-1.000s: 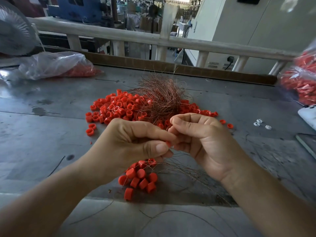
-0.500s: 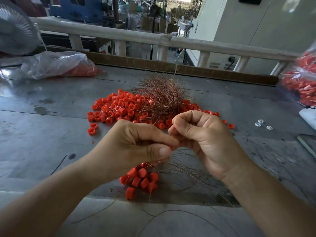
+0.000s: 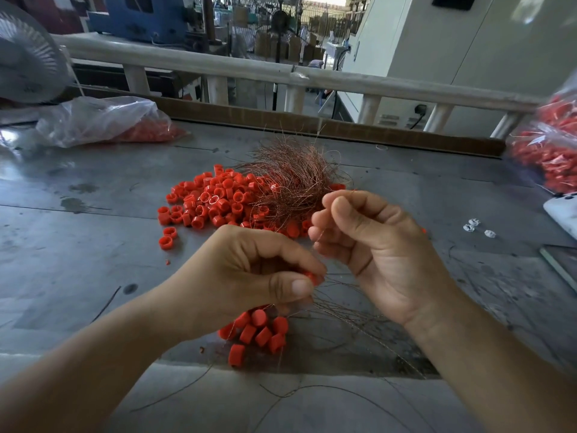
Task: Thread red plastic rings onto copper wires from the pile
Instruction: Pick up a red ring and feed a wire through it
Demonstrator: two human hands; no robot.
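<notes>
A small red plastic ring is pinched between the thumb and forefinger of the left hand, whose other fingers are curled in. Just beside it and slightly higher, the right hand is held with its fingers curled, and a single thin copper wire is gripped at its fingertips. The strand is seen running down toward the ring, though whether it has entered the ring's hole cannot be told. Both hands are raised over a scuffed grey metal table. Behind them, a loose pile of red plastic rings is spread on the table, with a bushy tangle of copper wires lying on its right part. Beneath the hands a small cluster of red rings is gathered, and loose copper strands are scattered beside it. A clear plastic bag holding red pieces is placed at the far left, and another bag of red pieces at the right edge
</notes>
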